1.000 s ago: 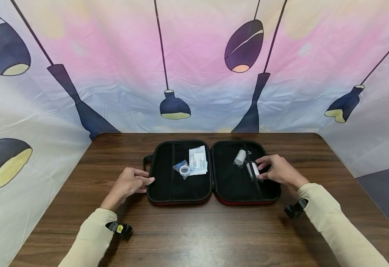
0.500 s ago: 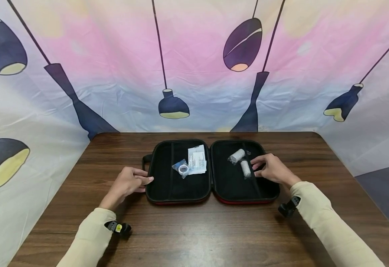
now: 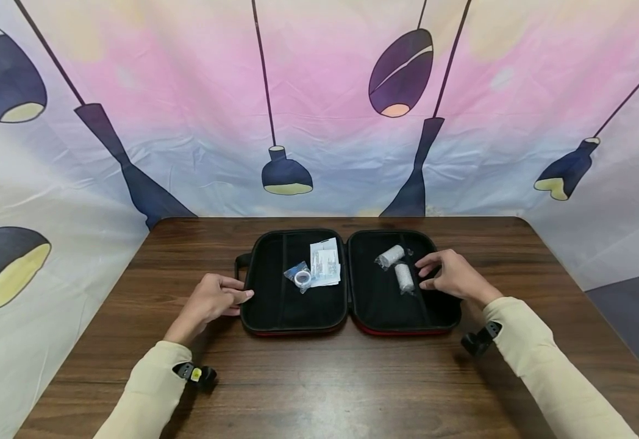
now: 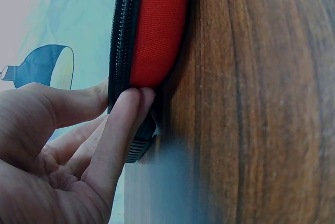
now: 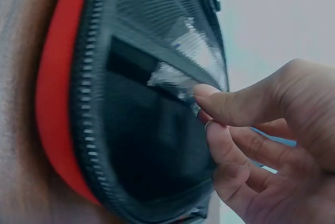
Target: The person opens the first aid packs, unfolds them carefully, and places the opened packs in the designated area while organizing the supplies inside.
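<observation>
A cloth [image 3: 204,79] printed with hanging lamps covers the wall behind a brown desk [image 3: 330,378]. Near the desk's far edge, about midway along, a case [image 3: 319,314] lies unfolded flat, black inside and red outside. From its left edge sticks a black handle [image 3: 241,263]. In the left half, a clear and blue bag [image 3: 296,270] with a white ring [image 3: 302,286] sits against white papers [image 3: 325,262], which lie by the half's right edge. In the right half are two white rolls in clear wrap: an upper roll [image 3: 392,256] toward the far edge, slanting, and a lower roll [image 3: 405,277] just nearer. A dark band [image 3: 421,311] runs from far edge to near edge, close beside both rolls and between the lower one and the fingers.

The left hand [image 3: 212,303] pinches the case's left edge, thumb on the zip [image 4: 124,25], fingers against the red shell. The right hand [image 3: 451,274] reaches over the right edge, thumb and forefinger bent close together at the band; whether they pinch anything cannot be told.

The papers carry small print, too tiny to read.
</observation>
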The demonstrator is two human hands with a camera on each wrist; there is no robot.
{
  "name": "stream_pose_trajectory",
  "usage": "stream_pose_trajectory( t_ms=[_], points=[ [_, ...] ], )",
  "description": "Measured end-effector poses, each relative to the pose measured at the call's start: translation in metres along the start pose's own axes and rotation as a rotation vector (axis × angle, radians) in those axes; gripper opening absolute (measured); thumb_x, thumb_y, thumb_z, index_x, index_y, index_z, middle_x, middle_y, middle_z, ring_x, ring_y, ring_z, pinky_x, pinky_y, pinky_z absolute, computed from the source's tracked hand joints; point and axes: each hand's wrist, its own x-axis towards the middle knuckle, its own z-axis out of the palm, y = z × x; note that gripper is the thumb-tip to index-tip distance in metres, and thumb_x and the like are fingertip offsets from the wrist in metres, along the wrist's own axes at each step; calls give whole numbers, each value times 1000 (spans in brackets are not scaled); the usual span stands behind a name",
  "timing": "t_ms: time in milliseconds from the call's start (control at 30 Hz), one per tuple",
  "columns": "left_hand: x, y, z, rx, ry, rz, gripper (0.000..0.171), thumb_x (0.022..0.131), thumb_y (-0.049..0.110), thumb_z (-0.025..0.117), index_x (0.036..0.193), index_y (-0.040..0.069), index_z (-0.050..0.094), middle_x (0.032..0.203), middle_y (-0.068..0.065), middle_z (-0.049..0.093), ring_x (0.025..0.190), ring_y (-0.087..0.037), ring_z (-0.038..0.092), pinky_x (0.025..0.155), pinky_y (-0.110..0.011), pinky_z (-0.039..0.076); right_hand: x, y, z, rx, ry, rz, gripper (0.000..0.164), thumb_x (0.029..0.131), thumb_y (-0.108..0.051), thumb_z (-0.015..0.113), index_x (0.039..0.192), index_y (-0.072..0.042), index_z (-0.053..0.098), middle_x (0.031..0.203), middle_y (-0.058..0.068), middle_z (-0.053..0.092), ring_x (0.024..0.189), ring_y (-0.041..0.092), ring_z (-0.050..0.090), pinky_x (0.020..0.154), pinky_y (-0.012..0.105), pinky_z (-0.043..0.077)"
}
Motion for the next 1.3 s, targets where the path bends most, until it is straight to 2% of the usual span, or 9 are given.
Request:
stream_pose_trajectory(
  t_ms=[133, 300, 433, 733, 1000, 1033, 1300],
  points=[
    [0, 1, 0, -2, 4, -5, 50, 96, 15, 72, 134, -13, 55, 124, -30, 64, 93, -26, 72, 76, -36, 62, 0, -5, -5, 5, 22, -28, 36, 86, -6, 80, 119, 5, 70, 98, 10, 75, 79, 19, 69, 70, 34, 54],
    [-1, 1, 0, -3, 2, -3, 51, 96, 15, 73, 134, -13, 55, 124, -30, 64, 92, -26, 72, 75, -36, 63, 2, -16, -3, 30, 9, -61, 34, 88, -6, 78, 118, 6, 70, 99, 11, 74, 74, 20, 69, 66, 33, 54],
    [-1, 1, -1, -1, 2, 2, 51, 96, 16, 73, 134, -13, 55, 124, -31, 64, 93, -27, 72, 76, -36, 62, 6, -30, 5, 40, -13, -90, 34, 89, -7, 78, 119, 6, 70, 97, 10, 72, 70, 22, 67, 63, 33, 53],
    [-1, -1, 1, 1, 15, 9, 49, 96, 15, 72, 133, -13, 56, 123, -30, 64, 93, -26, 72, 76, -37, 62, 24, -62, 33, 15, -46, -168, 32, 89, -13, 80, 117, 0, 73, 98, 5, 72, 65, 12, 62, 63, 33, 54],
    [-1, -1, 1, 0, 18, 6, 49, 96, 15, 72, 134, -12, 56, 124, -30, 63, 94, -27, 72, 77, -37, 62, 45, -93, 55, -15, -72, -188, 28, 88, -14, 82, 113, -4, 76, 95, 1, 73, 77, 11, 66, 74, 34, 55],
    [-2, -1, 1, 1, 20, 6, 49, 96, 15, 72, 134, -12, 56, 124, -30, 63, 94, -27, 72, 77, -37, 62, 48, -96, 58, -20, -77, -195, 27, 87, -14, 82, 112, -4, 76, 94, 1, 73, 78, 11, 66, 72, 35, 56],
    [-2, 0, 1, 1, 24, 5, 47, 96, 14, 72, 133, -12, 57, 123, -30, 63, 92, -25, 72, 76, -37, 62, 65, -118, 77, -83, -104, -187, 24, 88, -16, 82, 110, -7, 78, 89, -4, 72, 83, 12, 65, 81, 36, 56]
  ],
)
